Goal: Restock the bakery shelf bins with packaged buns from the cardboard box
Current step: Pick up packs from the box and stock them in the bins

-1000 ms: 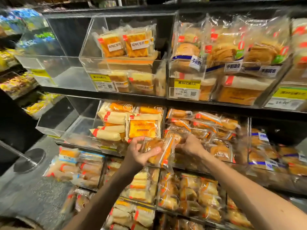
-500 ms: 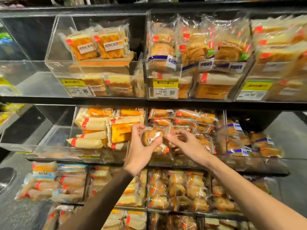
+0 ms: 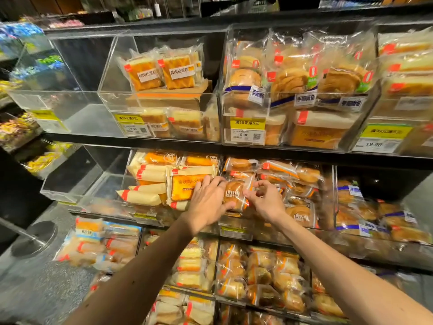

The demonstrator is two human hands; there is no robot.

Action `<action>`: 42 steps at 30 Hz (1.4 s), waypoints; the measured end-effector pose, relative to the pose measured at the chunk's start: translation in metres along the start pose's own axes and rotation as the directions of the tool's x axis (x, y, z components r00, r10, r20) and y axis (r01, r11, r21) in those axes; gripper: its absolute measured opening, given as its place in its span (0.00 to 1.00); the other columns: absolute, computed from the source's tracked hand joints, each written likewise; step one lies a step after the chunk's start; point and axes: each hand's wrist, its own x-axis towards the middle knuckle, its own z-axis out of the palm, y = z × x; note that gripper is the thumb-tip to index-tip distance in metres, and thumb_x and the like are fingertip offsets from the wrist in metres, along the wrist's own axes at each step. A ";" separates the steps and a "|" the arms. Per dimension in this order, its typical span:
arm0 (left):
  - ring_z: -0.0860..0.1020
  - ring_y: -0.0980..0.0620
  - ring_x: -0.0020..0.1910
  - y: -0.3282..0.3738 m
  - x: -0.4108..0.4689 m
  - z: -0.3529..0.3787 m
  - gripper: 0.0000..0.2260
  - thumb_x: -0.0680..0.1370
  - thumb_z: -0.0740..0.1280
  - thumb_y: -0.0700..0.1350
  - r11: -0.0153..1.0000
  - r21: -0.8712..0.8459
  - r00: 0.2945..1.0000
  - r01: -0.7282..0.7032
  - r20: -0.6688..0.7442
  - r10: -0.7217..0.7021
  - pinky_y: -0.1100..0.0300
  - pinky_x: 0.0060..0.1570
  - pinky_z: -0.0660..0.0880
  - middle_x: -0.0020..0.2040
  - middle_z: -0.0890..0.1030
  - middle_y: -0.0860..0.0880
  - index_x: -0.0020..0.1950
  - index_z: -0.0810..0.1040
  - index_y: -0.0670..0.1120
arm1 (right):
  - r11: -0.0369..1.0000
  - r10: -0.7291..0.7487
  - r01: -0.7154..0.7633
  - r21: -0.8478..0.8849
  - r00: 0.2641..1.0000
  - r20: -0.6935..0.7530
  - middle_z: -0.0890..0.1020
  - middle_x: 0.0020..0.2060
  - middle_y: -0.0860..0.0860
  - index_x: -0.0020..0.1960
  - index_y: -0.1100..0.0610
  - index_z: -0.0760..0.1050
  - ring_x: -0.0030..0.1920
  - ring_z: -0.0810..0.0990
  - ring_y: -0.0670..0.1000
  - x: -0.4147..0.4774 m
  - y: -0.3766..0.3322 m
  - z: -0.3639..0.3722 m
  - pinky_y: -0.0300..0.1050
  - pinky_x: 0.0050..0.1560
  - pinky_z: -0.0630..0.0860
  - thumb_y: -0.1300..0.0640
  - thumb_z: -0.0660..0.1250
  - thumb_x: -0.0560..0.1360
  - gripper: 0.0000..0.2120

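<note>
Packaged bun (image 3: 235,192), round and brown in a clear wrapper with orange stripes, stands at the front left corner of a clear acrylic bin (image 3: 333,193) on the middle shelf, among like packets. Left hand (image 3: 207,205) grasps its left edge, the thumb across the front and the fingers (image 3: 210,181) reaching over the top. Right hand (image 3: 267,202) pinches the wrapper's right edge with curled fingertips. Just beside it, in the bin to the left, an orange-labelled bread packet (image 3: 184,188) stands touching the left hand, with cream long rolls (image 3: 145,197) beyond. Above, a yellow price label (image 3: 247,124) fronts a bin of sliced loaves (image 3: 290,83).
</note>
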 end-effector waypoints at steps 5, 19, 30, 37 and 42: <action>0.64 0.48 0.66 -0.002 -0.008 0.003 0.32 0.79 0.62 0.63 0.990 0.133 0.997 -0.038 -0.063 0.047 0.52 0.61 0.62 0.70 0.70 0.50 0.76 0.59 0.48 | 0.995 0.007 -0.005 -0.104 1.000 0.020 0.82 0.51 0.50 0.56 0.47 0.72 0.53 0.81 0.53 -0.001 0.004 0.006 0.56 0.56 0.79 0.41 0.71 0.74 0.16; 0.62 0.46 0.73 -0.002 -0.029 0.003 0.29 0.82 0.58 0.57 0.992 0.116 0.999 -0.046 0.006 0.045 0.48 0.68 0.61 0.75 0.65 0.47 0.80 0.53 0.51 | 0.990 -0.010 0.020 -0.138 0.997 0.073 0.80 0.61 0.54 0.74 0.55 0.68 0.55 0.79 0.51 -0.024 -0.005 -0.027 0.45 0.53 0.76 0.41 0.68 0.76 0.31; 0.79 0.45 0.40 -0.111 -0.133 -0.081 0.11 0.79 0.63 0.52 0.998 -0.051 0.959 0.041 -0.279 -0.054 0.55 0.40 0.74 0.40 0.80 0.47 0.43 0.78 0.46 | 0.693 -0.560 0.618 -0.372 0.786 0.263 0.82 0.50 0.54 0.58 0.56 0.77 0.51 0.79 0.56 -0.081 -0.104 0.044 0.50 0.52 0.75 0.46 0.70 0.76 0.17; 0.80 0.42 0.44 -0.244 -0.359 -0.166 0.09 0.76 0.71 0.48 0.901 0.175 0.907 0.398 -0.220 -0.358 0.51 0.42 0.78 0.45 0.81 0.47 0.53 0.79 0.47 | 0.451 -0.674 0.892 -0.035 0.366 0.642 0.80 0.54 0.57 0.63 0.51 0.73 0.56 0.78 0.61 -0.197 -0.174 0.267 0.54 0.57 0.75 0.46 0.68 0.73 0.20; 0.80 0.40 0.52 -0.318 -0.541 -0.159 0.24 0.68 0.72 0.57 0.671 0.419 0.779 0.611 -0.167 -0.605 0.47 0.46 0.78 0.53 0.82 0.44 0.61 0.79 0.47 | 0.316 -0.617 0.933 0.170 0.066 0.784 0.80 0.54 0.54 0.61 0.53 0.76 0.53 0.80 0.59 -0.322 -0.199 0.427 0.53 0.51 0.79 0.42 0.64 0.70 0.24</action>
